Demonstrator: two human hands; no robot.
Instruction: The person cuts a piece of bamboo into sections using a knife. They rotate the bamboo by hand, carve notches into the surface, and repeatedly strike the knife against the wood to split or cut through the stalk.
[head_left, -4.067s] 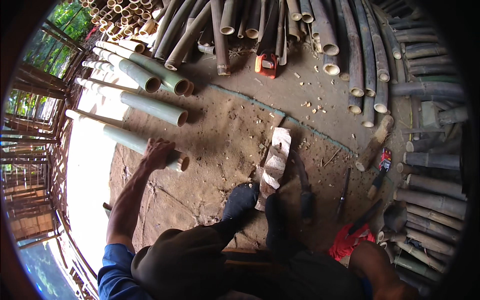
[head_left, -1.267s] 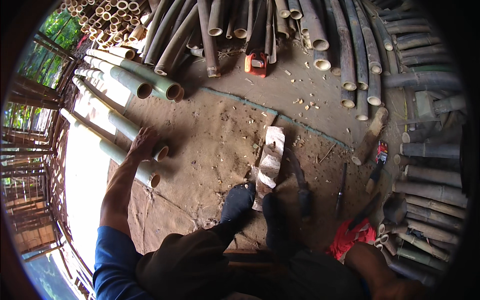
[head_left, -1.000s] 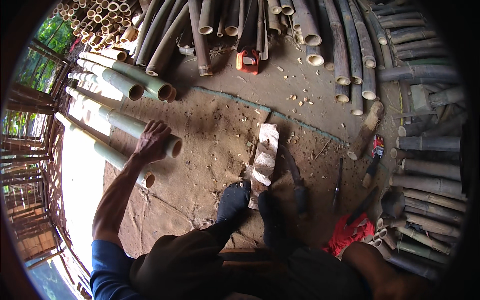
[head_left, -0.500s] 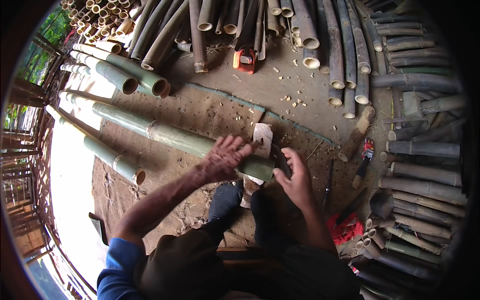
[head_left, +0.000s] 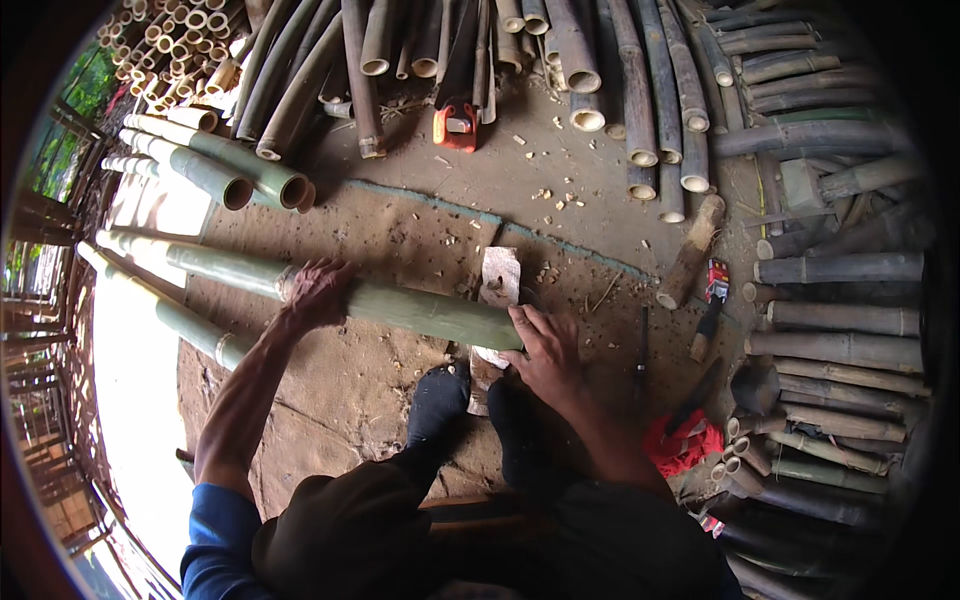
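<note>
A thick green bamboo pole (head_left: pixel 420 312) lies slantwise before me, its near end resting across a pale wooden block (head_left: pixel 499 275). My left hand (head_left: pixel 320 296) is wrapped over the pole beside a node ring. At the pole's right end, my right hand (head_left: pixel 545 348) has its fingers over the top and its thumb below, closed around the cut end. The opening of that end is hidden by the right hand. My dark-socked feet stand on either side of the block's lower part.
Another green pole (head_left: pixel 190 325) lies to the left. Bamboo stacks line the back and the right side (head_left: pixel 840 350). An orange-handled tool (head_left: pixel 457 127) sits at the back. A short log (head_left: pixel 692 250), a dark-bladed tool (head_left: pixel 708 325) and red cloth (head_left: pixel 683 447) lie at right.
My left hand has slid left along the pole to the node and closed there. My right hand, held apart from the end before, now grips it. The view has shifted slightly.
</note>
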